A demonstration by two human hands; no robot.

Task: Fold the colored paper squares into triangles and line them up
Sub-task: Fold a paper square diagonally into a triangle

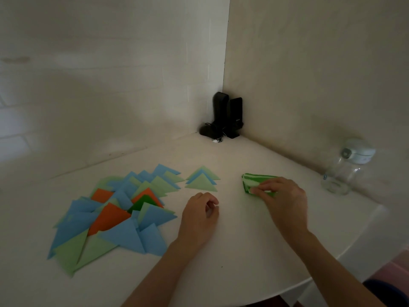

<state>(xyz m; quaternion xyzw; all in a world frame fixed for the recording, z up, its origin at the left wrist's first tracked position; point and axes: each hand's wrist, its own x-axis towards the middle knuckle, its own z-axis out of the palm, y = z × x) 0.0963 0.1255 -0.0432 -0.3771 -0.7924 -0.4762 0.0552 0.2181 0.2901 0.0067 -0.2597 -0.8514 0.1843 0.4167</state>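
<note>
Looking at the head view, the only one we have: right hand (285, 200) is on the green paper stack (257, 181), its fingers (260, 189) bent over the stack's near edge and pinching the top sheets. The stack lies flat on the white tabletop (232, 251). Left hand (199, 218) rests on the tabletop holding nothing, fingers loosely curled. Just beyond the left hand's fingers we see a short row of three overlapping triangles (201, 179), two light green with a blue one between, points facing the wall. Left of those fingers sits a big loose pile of folded triangles (115, 213): blue, light green, orange, one dark green, all overlapping. Right of the right hand's fingers, near the tabletop edge, stands a clear jar (344, 171) with a pale lid. Well beyond both hands, in the wall corner, we see two black speakers (228, 115) with tangled cable.
</note>
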